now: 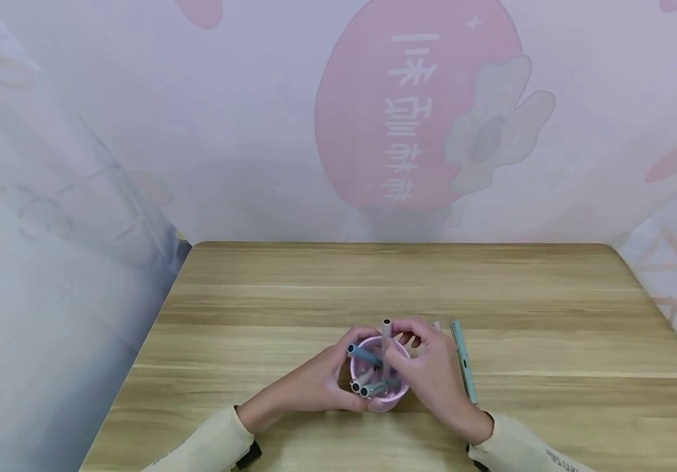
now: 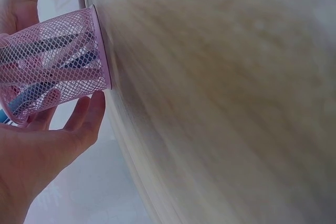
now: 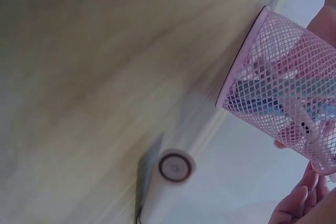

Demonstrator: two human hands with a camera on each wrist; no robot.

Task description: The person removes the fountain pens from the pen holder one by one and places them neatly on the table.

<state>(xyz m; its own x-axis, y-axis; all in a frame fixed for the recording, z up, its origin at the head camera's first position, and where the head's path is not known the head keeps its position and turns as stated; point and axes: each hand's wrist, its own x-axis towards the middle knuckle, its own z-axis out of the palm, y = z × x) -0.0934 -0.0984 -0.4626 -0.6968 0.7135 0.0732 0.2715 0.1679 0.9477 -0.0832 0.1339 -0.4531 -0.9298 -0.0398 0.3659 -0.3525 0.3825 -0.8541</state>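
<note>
A pink mesh pen holder (image 1: pixel 383 405) stands on the table with several pens in it. My left hand (image 1: pixel 317 380) grips its left side, thumb near the front and fingers round the back. In the left wrist view, those fingers curve near the base of the mesh. Over the rim, my right hand (image 1: pixel 435 367) pinches a pale pink pen (image 1: pixel 386 333) that stands upright in the holder. A blue pen (image 1: pixel 364 354) leans to the left inside, and a grey-green pen (image 1: pixel 373 389) tilts toward the front rim.
A teal pen (image 1: pixel 464 364) lies on the wooden table (image 1: pixel 562 341) right of my right hand. Beside it shows the tip of a pale pink pen (image 1: pixel 436 325), mostly hidden by that hand. A printed cloth (image 1: pixel 255 131) hangs behind the table.
</note>
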